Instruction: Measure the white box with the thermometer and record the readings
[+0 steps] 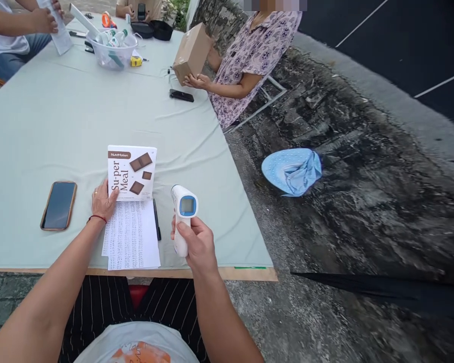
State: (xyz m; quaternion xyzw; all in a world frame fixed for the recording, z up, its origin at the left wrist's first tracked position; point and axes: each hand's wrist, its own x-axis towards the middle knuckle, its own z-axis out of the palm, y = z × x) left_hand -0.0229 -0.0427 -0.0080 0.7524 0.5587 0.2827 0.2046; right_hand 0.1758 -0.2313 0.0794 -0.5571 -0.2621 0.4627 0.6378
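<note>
Outdoors, at a pale green cloth-covered table (87,121), a person's right hand (200,241) grips the handle of a white plastic thermometer gun (182,228) with a blue-framed screen, thumb pressed against its back. Left of that hand, a slim black pen (157,220) lies along white sheets of dense handwriting (130,239). The left hand (103,202) clasps the lower left edge of a white box with brown "Su-per Meal" print (138,171), above the papers' far end; whether it rests there cannot be told. Left of this hand lies a dark-screened smartphone in a brown case (58,205). Well beyond both hands, a co-worker in floral clothing (245,63) holds a brown cardboard carton (192,53).
</note>
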